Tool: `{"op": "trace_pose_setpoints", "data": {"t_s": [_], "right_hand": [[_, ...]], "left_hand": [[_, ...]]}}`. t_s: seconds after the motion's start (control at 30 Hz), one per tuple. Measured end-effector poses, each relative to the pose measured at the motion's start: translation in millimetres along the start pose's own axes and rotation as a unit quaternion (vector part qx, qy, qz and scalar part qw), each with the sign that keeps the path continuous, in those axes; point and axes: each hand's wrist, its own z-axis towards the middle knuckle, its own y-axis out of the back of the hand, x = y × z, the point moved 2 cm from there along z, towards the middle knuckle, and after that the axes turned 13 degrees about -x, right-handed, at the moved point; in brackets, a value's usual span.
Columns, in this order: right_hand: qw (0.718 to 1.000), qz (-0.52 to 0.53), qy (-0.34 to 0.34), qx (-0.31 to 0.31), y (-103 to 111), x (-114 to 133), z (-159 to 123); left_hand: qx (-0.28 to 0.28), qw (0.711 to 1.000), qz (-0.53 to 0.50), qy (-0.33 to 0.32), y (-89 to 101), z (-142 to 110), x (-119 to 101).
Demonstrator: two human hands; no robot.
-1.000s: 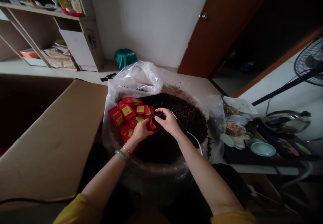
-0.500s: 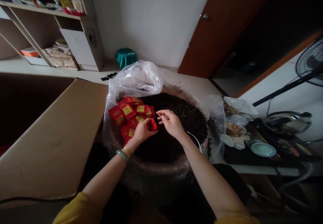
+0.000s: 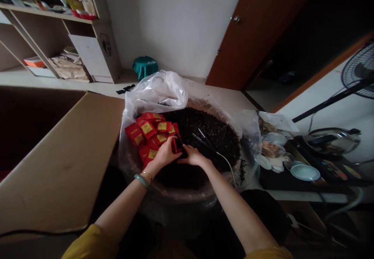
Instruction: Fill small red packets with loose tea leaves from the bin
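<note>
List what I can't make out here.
Head view, all:
Fill level of the red packet in the left hand: small, dark opening.
Whether the right hand touches it: dark, blurred fingertips.
Inside of the cardboard box: shadow, left edge.
Rest of the fan: cut off by right edge.

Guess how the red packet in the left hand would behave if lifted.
The red packet looks small in the left hand, so probably light. Its thin-looking sides might crumple; its open mouth could spill if tipped.
</note>
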Motion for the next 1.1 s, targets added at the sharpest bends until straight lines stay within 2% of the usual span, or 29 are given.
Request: {"op": "trace_pose_setpoints", "data": {"t_s": [0.1,0.2,0.3,0.43,0.53,0.6,0.67,0.73,0.8,0.93,1.1], "right_hand": [[0.999,-0.024,0.024,0.010,-4.6,19.9,-3.0],[0.998,-0.043,0.044,-0.015,-4.6,26.6,-5.5],[0.998,-0.024,0.046,-0.039,-3.1,17.1,-7.3],[0.997,0.001,0.030,-0.068,4.4,-4.9,-9.2],[0.996,0.025,0.021,-0.087,18.3,-18.0,-9.5],[0.989,0.098,0.006,-0.110,31.6,-21.8,-9.0],[0.962,0.235,-0.009,-0.140,45.5,-19.0,-8.5],[0.912,0.374,-0.003,-0.165,57.2,-9.0,-8.0],[0.884,0.431,0.028,-0.181,64.6,5.9,-7.8],[0.897,0.384,0.074,-0.205,65.6,29.6,-8.7],[0.916,0.351,0.046,-0.187,60.5,32.6,-15.6]], "left_hand": [[-0.008,1.000,-0.014,-0.024,4.3,0.2,-3.3],[-0.009,0.995,-0.013,-0.099,10.1,1.0,-8.1],[0.002,0.990,0.000,-0.140,13.4,2.4,-10.4],[0.041,0.991,0.009,-0.128,13.5,3.0,-11.0],[0.069,0.988,0.009,-0.135,16.7,1.8,-14.6],[0.087,0.986,0.007,-0.142,20.2,0.9,-18.0],[0.104,0.984,0.007,-0.144,23.1,0.6,-20.5],[0.114,0.983,0.002,-0.142,24.3,0.9,-21.5],[0.115,0.984,-0.007,-0.134,23.9,1.4,-20.7],[0.105,0.987,-0.019,-0.121,21.1,1.7,-16.5],[0.070,0.990,-0.022,-0.117,15.3,1.2,-9.9]]}}
